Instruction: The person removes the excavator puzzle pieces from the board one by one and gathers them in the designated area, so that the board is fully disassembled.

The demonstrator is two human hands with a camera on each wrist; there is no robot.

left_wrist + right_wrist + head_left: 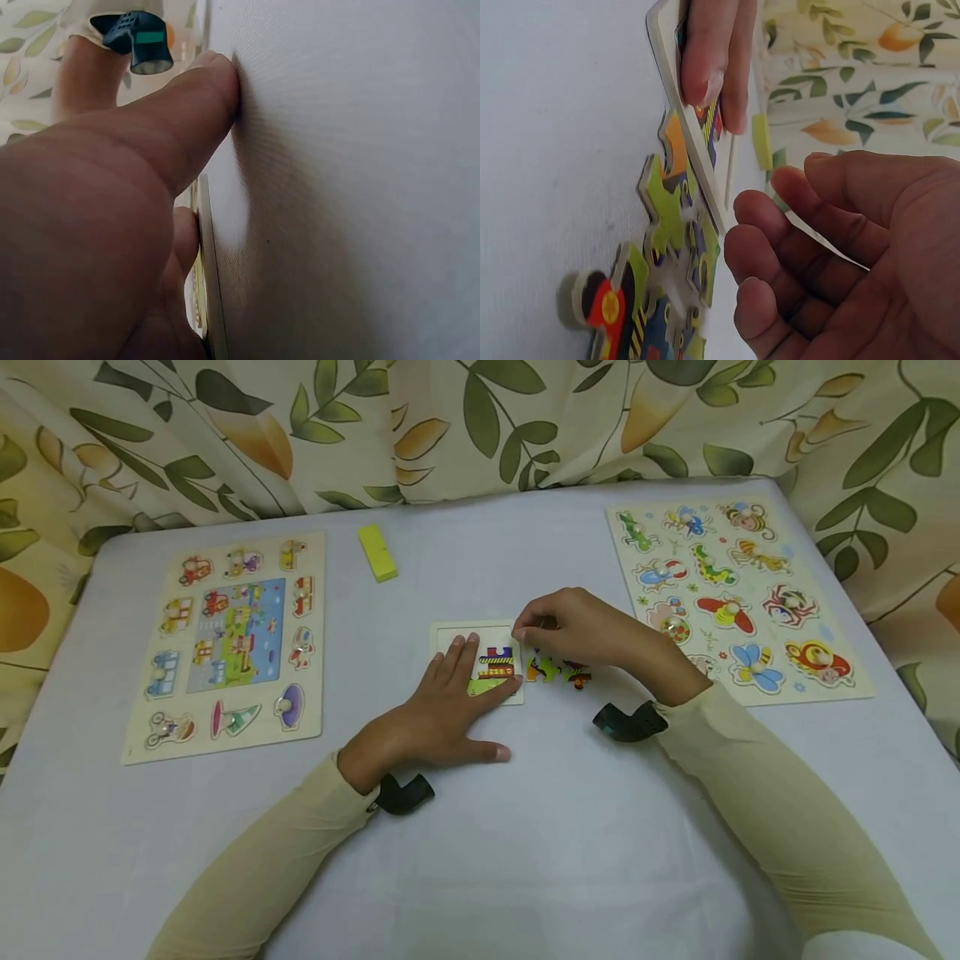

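My left hand (438, 718) lies with straight fingers across a small wooden jigsaw board (480, 626) at the table's middle. Its thumb is spread out over the cloth. Inside the frame, jigsaw pieces (497, 664) with red, yellow and striped printing show beside the fingers; the hand hides the rest. At the board's upper right edge, my right hand (588, 631) has loosely curled fingers, and in the right wrist view nothing shows between thumb and fingertips. Several loose jigsaw pieces (664, 202), green, blue, orange and red, lie on the cloth just right of the board, partly beneath the right hand in the head view.
A vehicle peg puzzle (232, 556) lies at left, an insect peg puzzle (806, 556) at right. Towards the back is a yellow block (377, 553). A leafy curtain (480, 435) hangs behind the white tablecloth (495, 877). Each wrist carries a black device (632, 723).
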